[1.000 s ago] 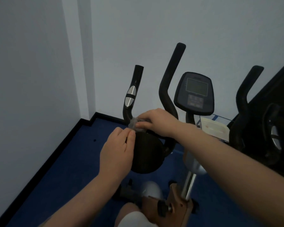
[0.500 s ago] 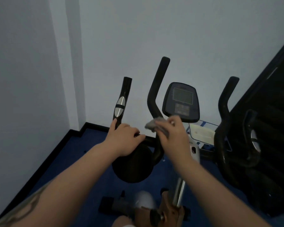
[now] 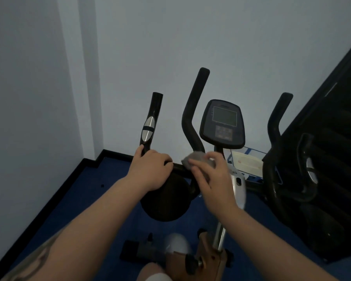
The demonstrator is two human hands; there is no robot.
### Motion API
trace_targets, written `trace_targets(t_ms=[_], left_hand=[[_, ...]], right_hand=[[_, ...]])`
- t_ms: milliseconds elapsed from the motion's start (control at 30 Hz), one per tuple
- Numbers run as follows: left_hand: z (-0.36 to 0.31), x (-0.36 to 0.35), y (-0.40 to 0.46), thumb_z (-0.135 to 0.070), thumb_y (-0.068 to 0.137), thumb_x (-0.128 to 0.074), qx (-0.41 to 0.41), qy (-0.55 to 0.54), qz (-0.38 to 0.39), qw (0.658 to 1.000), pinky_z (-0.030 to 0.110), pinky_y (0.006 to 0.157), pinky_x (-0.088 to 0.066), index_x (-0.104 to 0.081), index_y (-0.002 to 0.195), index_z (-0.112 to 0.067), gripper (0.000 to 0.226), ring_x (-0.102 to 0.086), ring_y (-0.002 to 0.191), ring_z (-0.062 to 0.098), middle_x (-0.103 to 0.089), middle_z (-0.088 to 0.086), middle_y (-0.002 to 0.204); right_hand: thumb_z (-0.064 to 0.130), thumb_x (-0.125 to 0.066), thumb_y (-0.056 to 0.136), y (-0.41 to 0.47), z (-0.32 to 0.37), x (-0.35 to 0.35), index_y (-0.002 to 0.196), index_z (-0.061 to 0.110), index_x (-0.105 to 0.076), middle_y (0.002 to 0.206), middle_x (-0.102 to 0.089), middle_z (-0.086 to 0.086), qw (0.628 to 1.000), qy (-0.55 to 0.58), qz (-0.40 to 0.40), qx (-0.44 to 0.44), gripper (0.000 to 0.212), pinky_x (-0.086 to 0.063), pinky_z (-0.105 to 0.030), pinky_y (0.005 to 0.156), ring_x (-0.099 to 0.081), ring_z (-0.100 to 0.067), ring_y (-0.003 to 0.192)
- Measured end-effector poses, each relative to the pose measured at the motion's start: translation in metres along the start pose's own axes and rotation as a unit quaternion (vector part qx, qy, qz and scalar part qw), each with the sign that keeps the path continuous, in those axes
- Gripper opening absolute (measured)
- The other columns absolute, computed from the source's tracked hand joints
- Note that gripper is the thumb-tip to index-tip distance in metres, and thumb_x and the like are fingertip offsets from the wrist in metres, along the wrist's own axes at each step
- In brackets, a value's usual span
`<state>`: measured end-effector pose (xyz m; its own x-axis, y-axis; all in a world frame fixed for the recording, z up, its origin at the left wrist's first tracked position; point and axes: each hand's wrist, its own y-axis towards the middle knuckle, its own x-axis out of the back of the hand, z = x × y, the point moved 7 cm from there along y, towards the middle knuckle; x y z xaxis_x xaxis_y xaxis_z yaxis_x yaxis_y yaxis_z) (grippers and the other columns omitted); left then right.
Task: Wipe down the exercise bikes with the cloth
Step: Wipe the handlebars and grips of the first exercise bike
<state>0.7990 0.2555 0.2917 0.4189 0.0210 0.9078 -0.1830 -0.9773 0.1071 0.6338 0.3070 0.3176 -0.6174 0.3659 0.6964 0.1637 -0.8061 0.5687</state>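
Note:
An exercise bike (image 3: 222, 122) with a black console and black handlebars stands in front of me. My left hand (image 3: 150, 169) grips the base of the left handlebar (image 3: 151, 122), just under its silver pulse sensor. My right hand (image 3: 208, 179) holds a small grey cloth (image 3: 197, 156) against the foot of the curved inner handlebar (image 3: 193, 110), with the fingers wrapped over the cloth. Under both hands sits the black round housing (image 3: 166, 203).
White walls meet in a corner at the left, above blue carpet (image 3: 79, 195) with a black skirting. A dark machine (image 3: 328, 159) crowds the right side, next to the right handlebar (image 3: 276, 126). A white paper in a wire tray (image 3: 247, 163) lies behind the console post.
My right hand carried the cloth from the left handlebar's base over to the inner curved handlebar. My left hand moved up and took hold of the left handlebar's base.

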Motion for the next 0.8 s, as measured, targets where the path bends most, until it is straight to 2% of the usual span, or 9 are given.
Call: trace_targets(t_ms=[67,133,233,300,367,467,533,667,800], left_hand=[[0.001,-0.001,0.001,-0.039,0.099,-0.033,0.003,-0.001,0.0,1.0,0.04,0.116,0.005,-0.06,0.121,-0.037,0.035,-0.043,0.124,0.012,-0.06,-0.004,0.118],[0.002,0.0,0.001,-0.039,0.099,-0.034,0.004,-0.002,-0.005,1.0,0.039,0.116,0.005,-0.061,0.12,-0.037,0.034,-0.043,0.123,0.012,-0.06,-0.004,0.115],[0.003,0.001,0.001,-0.039,0.099,-0.036,0.01,-0.001,-0.006,1.0,0.038,0.116,0.005,-0.062,0.118,-0.037,0.033,-0.044,0.123,0.012,-0.061,-0.004,0.113],[0.002,0.001,0.001,-0.039,0.099,-0.036,0.011,0.0,-0.006,1.0,0.039,0.116,0.004,-0.062,0.119,-0.037,0.033,-0.043,0.124,0.012,-0.06,-0.004,0.115],[0.002,0.0,0.001,-0.039,0.099,-0.036,0.01,0.002,-0.004,1.0,0.04,0.116,0.004,-0.061,0.12,-0.037,0.033,-0.043,0.124,0.012,-0.06,-0.003,0.117],[0.002,0.0,0.001,-0.039,0.099,-0.035,0.007,0.003,-0.008,1.0,0.039,0.116,0.004,-0.061,0.12,-0.037,0.033,-0.043,0.123,0.012,-0.059,-0.003,0.115],[0.002,0.001,0.002,-0.039,0.098,-0.036,0.006,0.004,-0.015,1.0,0.039,0.116,0.003,-0.062,0.118,-0.037,0.032,-0.044,0.122,0.013,-0.06,-0.004,0.113],[0.004,0.0,0.002,-0.039,0.098,-0.037,0.011,0.004,-0.014,1.0,0.04,0.116,0.002,-0.063,0.117,-0.037,0.032,-0.045,0.123,0.014,-0.061,-0.003,0.115],[0.003,-0.001,0.002,-0.039,0.098,-0.037,0.009,-0.001,-0.014,1.0,0.04,0.116,0.003,-0.063,0.118,-0.037,0.033,-0.045,0.123,0.013,-0.06,-0.003,0.116]], right_hand=[[0.04,-0.053,0.093,-0.008,0.002,0.003,0.105,0.022,-0.073,0.112,-0.047,0.005,0.998,0.04,0.048,0.019,0.03,-0.042,-0.017,0.083,-0.046,-0.002,0.102],[0.035,-0.056,0.093,0.008,0.002,0.009,0.108,0.021,-0.071,0.103,-0.047,0.007,0.995,0.058,0.076,0.025,0.025,-0.041,-0.013,0.077,-0.049,0.0,0.094],[0.016,-0.064,0.09,0.043,-0.002,0.016,0.122,0.024,-0.064,0.101,-0.049,0.003,0.999,0.032,0.008,-0.008,0.033,-0.042,-0.013,0.079,-0.05,-0.004,0.088],[0.021,-0.063,0.093,0.037,-0.007,0.008,0.117,0.026,-0.067,0.105,-0.047,0.002,0.997,0.03,-0.021,-0.074,0.025,-0.046,-0.021,0.081,-0.05,-0.009,0.089],[0.025,-0.061,0.093,0.004,-0.01,-0.002,0.109,0.029,-0.068,0.106,-0.045,0.005,0.99,0.043,-0.052,-0.121,0.017,-0.046,-0.019,0.081,-0.05,-0.005,0.091],[0.021,-0.063,0.091,-0.035,-0.004,-0.005,0.099,0.03,-0.062,0.102,-0.047,0.012,0.99,0.078,-0.043,-0.106,0.012,-0.036,-0.003,0.079,-0.048,0.006,0.097],[0.021,-0.064,0.09,-0.018,-0.006,-0.001,0.095,0.027,-0.061,0.1,-0.048,0.011,0.993,0.079,-0.008,-0.083,0.008,-0.037,-0.004,0.076,-0.048,0.007,0.094],[0.02,-0.062,0.092,0.016,-0.021,0.01,0.092,0.02,-0.061,0.1,-0.049,0.003,0.98,0.094,-0.078,-0.159,0.001,-0.044,-0.023,0.078,-0.049,-0.002,0.089],[0.023,-0.059,0.094,-0.038,-0.003,-0.007,0.093,0.023,-0.06,0.097,-0.046,0.011,0.991,0.074,-0.043,-0.102,0.002,-0.041,-0.008,0.073,-0.05,0.003,0.09]])
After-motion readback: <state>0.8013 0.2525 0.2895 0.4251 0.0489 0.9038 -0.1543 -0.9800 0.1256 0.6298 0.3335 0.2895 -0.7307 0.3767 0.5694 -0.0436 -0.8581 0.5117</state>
